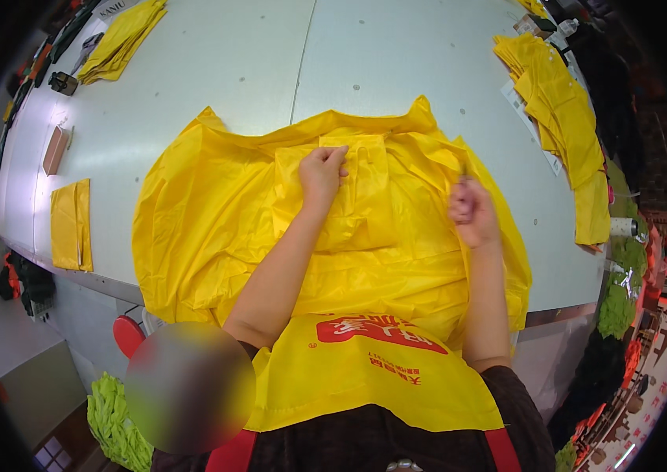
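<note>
A large yellow garment (215, 220) lies spread on a pale grey table (396, 63). A smaller yellow pocket piece (365, 204) rests on its middle. My left hand (322, 171) presses down on the top edge of that pocket piece, fingers bent over the cloth. My right hand (471, 211) hovers over the garment's right side, fingers curled round a thin tool whose tip sticks up; what kind of tool I cannot tell. I wear a yellow apron (365, 377) with red print.
Stacks of yellow cloth lie at the table's far left (123, 39) and along its right edge (561, 110). A flat yellow piece (72, 224) and a small brown box (56, 149) sit near the left edge. A red stool (127, 334) stands below the table; green fabric lies on the floor.
</note>
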Tool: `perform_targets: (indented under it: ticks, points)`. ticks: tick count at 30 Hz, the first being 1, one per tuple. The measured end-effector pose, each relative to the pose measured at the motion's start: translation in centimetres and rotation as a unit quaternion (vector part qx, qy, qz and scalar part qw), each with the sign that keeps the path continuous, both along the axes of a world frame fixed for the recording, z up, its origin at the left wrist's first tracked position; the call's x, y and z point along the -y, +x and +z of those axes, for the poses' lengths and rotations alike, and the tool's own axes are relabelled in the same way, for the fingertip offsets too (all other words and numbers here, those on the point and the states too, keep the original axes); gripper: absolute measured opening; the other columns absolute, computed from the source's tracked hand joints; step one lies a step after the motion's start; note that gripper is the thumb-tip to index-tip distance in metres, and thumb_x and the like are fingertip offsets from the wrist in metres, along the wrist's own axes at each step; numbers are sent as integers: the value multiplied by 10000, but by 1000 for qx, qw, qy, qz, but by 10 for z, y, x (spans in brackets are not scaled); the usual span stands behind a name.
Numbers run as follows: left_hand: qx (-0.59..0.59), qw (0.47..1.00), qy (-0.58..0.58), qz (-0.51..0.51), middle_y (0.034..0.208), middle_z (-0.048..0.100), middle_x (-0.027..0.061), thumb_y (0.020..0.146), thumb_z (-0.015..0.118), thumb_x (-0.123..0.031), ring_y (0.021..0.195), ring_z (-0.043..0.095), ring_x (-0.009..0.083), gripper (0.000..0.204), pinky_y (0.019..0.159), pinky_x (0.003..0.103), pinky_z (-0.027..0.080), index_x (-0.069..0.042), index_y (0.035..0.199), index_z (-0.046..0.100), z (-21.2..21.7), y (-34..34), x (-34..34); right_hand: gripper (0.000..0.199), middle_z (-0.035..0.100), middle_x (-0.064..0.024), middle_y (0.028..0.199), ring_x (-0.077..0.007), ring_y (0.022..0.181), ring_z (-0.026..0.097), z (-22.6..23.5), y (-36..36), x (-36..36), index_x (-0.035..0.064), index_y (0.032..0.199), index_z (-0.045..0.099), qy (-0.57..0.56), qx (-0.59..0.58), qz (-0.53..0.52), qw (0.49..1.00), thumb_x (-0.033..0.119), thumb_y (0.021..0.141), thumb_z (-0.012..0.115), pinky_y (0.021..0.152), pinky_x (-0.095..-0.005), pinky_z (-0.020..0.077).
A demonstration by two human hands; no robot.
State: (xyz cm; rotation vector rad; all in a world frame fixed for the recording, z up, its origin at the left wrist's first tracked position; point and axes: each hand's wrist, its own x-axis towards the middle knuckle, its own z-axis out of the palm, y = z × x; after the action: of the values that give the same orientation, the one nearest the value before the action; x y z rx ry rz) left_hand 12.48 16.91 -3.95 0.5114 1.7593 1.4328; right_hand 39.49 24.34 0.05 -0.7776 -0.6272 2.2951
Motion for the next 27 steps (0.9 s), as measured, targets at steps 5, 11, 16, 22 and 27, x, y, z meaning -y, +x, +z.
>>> perform_targets:
  ticks: [5,11,16,22,27]
  points:
    - [-182,980,78,-3,746,605,63,818,598,-101,566,532,97,158,506,223,444,25,914,598,-30,-11,-9,218,431,29,610,-62,493,391,-14,-100,25,68,872,542,253,321,14,913,244,784,636,422,-191,310]
    - [-232,969,78,-34,895,618,179,783,570,-47,787,611,268,203,705,328,483,30,969,601,-33,-5,-12,278,490,-73,591,-191,551,502,-52,-151,-15,11,871,587,513,542,65,662,234,725,665,546,-298,425]
    - [-184,979,77,-52,922,610,197,781,545,-34,833,604,294,208,740,342,479,32,970,600,-33,-9,-8,183,460,-15,545,-118,513,443,-47,-145,-12,20,784,579,450,429,61,781,191,747,632,495,-261,379]
    - [-229,966,79,-89,982,602,220,759,517,-78,928,582,335,266,824,352,456,29,984,609,-18,-12,-3,122,403,78,566,-24,503,346,-27,-129,2,42,757,570,369,373,93,846,155,770,615,451,-202,292]
    - [-223,959,36,-169,934,633,146,796,559,-149,825,599,193,271,752,296,473,31,991,614,-6,-20,-2,108,407,75,576,-21,515,342,-33,-128,8,41,777,568,372,359,94,851,143,779,602,454,-199,287]
